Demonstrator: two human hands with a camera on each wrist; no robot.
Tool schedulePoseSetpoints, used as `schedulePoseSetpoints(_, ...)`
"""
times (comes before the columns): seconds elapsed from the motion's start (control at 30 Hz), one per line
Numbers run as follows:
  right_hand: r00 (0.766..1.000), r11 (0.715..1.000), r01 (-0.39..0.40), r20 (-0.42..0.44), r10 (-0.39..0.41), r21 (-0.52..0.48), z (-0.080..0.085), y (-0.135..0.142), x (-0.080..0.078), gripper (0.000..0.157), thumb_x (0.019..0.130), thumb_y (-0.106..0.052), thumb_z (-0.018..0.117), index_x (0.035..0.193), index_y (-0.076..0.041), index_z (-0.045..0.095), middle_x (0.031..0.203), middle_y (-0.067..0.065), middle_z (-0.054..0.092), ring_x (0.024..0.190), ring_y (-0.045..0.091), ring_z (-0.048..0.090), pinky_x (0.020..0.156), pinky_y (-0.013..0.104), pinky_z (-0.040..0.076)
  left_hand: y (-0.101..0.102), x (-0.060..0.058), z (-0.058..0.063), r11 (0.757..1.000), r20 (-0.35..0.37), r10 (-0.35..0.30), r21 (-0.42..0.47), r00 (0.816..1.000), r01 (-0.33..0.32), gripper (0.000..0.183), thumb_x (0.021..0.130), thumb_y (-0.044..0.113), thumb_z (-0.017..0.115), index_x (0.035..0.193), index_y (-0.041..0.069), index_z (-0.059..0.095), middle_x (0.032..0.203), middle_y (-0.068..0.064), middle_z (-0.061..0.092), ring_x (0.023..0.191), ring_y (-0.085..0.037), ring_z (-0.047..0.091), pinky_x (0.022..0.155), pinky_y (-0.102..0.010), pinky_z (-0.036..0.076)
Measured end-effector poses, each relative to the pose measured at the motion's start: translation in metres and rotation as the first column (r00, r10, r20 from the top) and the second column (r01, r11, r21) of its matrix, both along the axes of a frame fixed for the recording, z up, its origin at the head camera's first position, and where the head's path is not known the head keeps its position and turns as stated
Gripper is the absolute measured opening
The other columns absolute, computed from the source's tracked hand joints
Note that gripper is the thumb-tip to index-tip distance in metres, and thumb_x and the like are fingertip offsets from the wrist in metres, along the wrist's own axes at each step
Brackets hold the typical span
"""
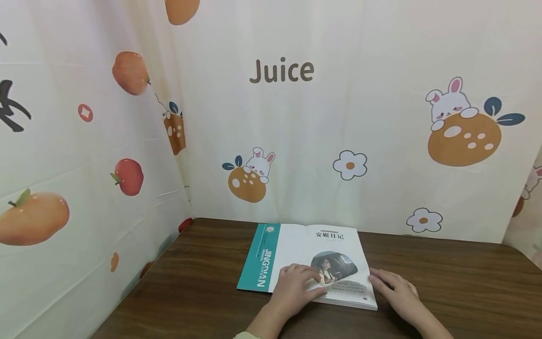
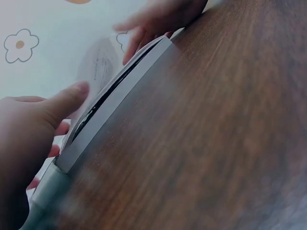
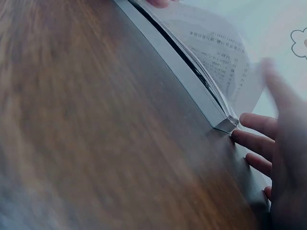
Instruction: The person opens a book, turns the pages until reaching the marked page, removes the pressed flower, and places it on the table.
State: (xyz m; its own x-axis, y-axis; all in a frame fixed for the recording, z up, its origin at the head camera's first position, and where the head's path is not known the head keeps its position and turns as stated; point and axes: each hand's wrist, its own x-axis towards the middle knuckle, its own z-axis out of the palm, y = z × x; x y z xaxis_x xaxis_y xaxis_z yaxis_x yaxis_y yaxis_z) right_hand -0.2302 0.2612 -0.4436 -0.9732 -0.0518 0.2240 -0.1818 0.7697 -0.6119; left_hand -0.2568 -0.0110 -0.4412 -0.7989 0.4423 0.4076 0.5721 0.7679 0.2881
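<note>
Here, book (image 1: 306,254) lies under left hand (image 1: 294,289), right hand (image 1: 395,293) at right edge; both grips apart.

Passing room over dark-brown wood-grain tabletop (image 1: 190,278) at either side, open white-paged teal-flapped book (image 1: 294,245) blocking between, left hand (image 1: 294,289) across its near part, right hand (image 1: 398,292) at its right edge, white fruit-printed curtain (image 1: 296,122) behind.

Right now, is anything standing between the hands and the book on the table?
Nothing visible does: the left hand lies over the open book, and the right hand is right at its right edge.
</note>
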Motion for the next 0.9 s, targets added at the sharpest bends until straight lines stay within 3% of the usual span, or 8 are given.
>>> schedulePoseSetpoints(0.1, 1.000, 1.000, -0.010, 0.021, 0.011, -0.025, 0.0019, -0.0007, 0.0009, 0.049, 0.100, -0.038, 0.031, 0.124, -0.005, 0.058, 0.128, 0.026, 0.049, 0.120, 0.047, 0.037, 0.089, 0.063, 0.020, 0.0002, 0.0006, 0.0017, 0.999, -0.077, 0.020, 0.045, 0.997, -0.016, 0.038, 0.083, 0.047, 0.063, 0.117, 0.029, 0.061, 0.114, 0.015, 0.061, 0.107, -0.006, 0.055, 0.095, -0.049, 0.037)
schedulePoseSetpoints(0.2, 0.999, 1.000, -0.008, 0.039, 0.009, -0.025, 0.0027, -0.0013, 0.0014, 0.051, 0.101, -0.039, 0.028, 0.124, -0.007, 0.059, 0.129, 0.024, 0.050, 0.120, 0.046, 0.036, 0.089, 0.063, 0.019, -0.0004, 0.0000, 0.0029, 0.996, -0.202, 0.008, 0.094, 0.979, 0.011, 0.058, 0.082, 0.033, 0.068, 0.135, 0.025, 0.046, 0.130, 0.008, 0.052, 0.117, -0.010, 0.050, 0.096, -0.049, 0.037)
schedulePoseSetpoints(0.33, 0.999, 0.999, 0.001, 0.047, 0.000, -0.033, 0.0024, -0.0015, 0.0014, 0.048, 0.098, -0.042, 0.037, 0.124, -0.008, 0.060, 0.128, 0.024, 0.051, 0.121, 0.044, 0.036, 0.090, 0.063, 0.017, -0.0029, -0.0011, 0.0027, 0.988, -0.368, 0.009, 0.144, 0.930, 0.047, 0.079, 0.076, 0.019, 0.070, 0.144, 0.022, 0.030, 0.147, -0.003, 0.029, 0.130, -0.018, 0.034, 0.097, -0.044, 0.037)
schedulePoseSetpoints(0.5, 0.997, 1.000, 0.000, 0.074, 0.002, -0.031, -0.0001, -0.0007, 0.0007, 0.048, 0.093, -0.045, 0.048, 0.124, -0.009, 0.059, 0.130, 0.026, 0.047, 0.122, 0.044, 0.032, 0.090, 0.064, 0.014, -0.0048, -0.0010, 0.0032, 0.988, -0.483, 0.064, 0.151, 0.873, 0.011, 0.087, 0.067, 0.007, 0.070, 0.143, 0.020, 0.030, 0.151, -0.011, 0.012, 0.137, -0.028, 0.016, 0.102, -0.045, 0.027)
schedulePoseSetpoints(0.63, 0.996, 1.000, -0.003, 0.089, 0.006, -0.029, -0.0010, -0.0005, 0.0008, 0.049, 0.092, -0.045, 0.051, 0.125, -0.009, 0.058, 0.132, 0.028, 0.045, 0.122, 0.045, 0.030, 0.089, 0.065, 0.014, -0.0052, -0.0006, 0.0051, 0.989, -0.501, 0.116, 0.136, 0.858, -0.055, 0.076, 0.064, 0.005, 0.073, 0.134, 0.021, 0.048, 0.151, -0.014, 0.011, 0.138, -0.032, 0.011, 0.104, -0.055, 0.019)
schedulePoseSetpoints(0.77, 0.996, 1.000, -0.006, 0.090, 0.008, -0.029, -0.0007, -0.0011, 0.0014, 0.050, 0.091, -0.045, 0.052, 0.125, -0.009, 0.058, 0.131, 0.028, 0.045, 0.122, 0.045, 0.029, 0.089, 0.066, 0.013, -0.0050, -0.0015, 0.0061, 0.985, -0.464, 0.170, 0.111, 0.869, -0.134, 0.063, 0.065, 0.007, 0.076, 0.123, 0.025, 0.061, 0.152, -0.011, 0.014, 0.139, -0.033, 0.007, 0.105, -0.062, 0.008)
schedulePoseSetpoints(0.9, 0.996, 1.000, -0.006, 0.085, 0.008, -0.028, -0.0002, -0.0018, 0.0018, 0.050, 0.091, -0.045, 0.052, 0.125, -0.009, 0.058, 0.131, 0.027, 0.046, 0.122, 0.044, 0.030, 0.089, 0.065, 0.014, -0.0060, -0.0035, 0.0051, 0.991, -0.490, 0.135, 0.047, 0.861, -0.129, 0.051, 0.067, 0.004, 0.074, 0.113, 0.024, 0.067, 0.147, -0.006, 0.032, 0.139, -0.030, 0.014, 0.108, -0.057, 0.009)
